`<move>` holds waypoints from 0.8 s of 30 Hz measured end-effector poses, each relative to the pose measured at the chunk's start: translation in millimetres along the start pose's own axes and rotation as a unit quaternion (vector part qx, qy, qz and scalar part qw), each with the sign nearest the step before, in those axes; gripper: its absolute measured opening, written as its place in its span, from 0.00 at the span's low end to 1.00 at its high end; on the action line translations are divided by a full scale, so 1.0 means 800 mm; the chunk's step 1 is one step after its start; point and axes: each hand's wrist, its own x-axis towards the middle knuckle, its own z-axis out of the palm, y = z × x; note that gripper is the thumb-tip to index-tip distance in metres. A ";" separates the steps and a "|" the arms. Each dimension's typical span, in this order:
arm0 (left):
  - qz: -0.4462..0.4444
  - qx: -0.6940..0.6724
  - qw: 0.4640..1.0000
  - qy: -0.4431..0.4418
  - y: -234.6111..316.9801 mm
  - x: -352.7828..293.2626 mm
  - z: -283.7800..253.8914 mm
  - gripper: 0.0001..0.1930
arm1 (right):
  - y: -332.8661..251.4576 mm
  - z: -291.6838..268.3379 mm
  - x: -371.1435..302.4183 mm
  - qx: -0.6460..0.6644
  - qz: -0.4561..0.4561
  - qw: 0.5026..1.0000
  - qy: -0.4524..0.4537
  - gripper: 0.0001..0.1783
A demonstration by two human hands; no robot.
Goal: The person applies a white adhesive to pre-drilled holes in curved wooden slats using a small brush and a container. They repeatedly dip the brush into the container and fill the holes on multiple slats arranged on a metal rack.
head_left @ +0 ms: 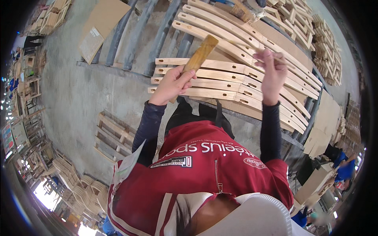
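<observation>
Gripping a wooden block (200,54) in the closed left hand (172,83), block jutting upward; pinching a thin stick (271,55) in the right hand (272,74) above slotted slats (220,78).

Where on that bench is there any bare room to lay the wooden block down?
Little room: curved wooden slats cover the bench under both hands. The left hand grips the wooden block; the right hand pinches something thin. Bare patches: the flat board right of the slats, and the grey floor left, bordered by the pallet.
</observation>
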 end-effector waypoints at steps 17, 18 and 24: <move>0.086 0.002 0.993 -0.075 0.048 -0.051 -0.002 0.13 | -0.036 0.046 -0.077 -0.035 -0.217 0.974 -0.048 0.06; 0.089 0.002 0.993 -0.072 0.049 -0.053 -0.001 0.13 | -0.038 0.046 -0.079 -0.043 -0.222 0.973 -0.048 0.06; 0.135 -0.011 0.990 -0.030 0.048 -0.057 0.016 0.12 | -0.047 0.069 -0.106 -0.008 -0.228 0.973 0.022 0.06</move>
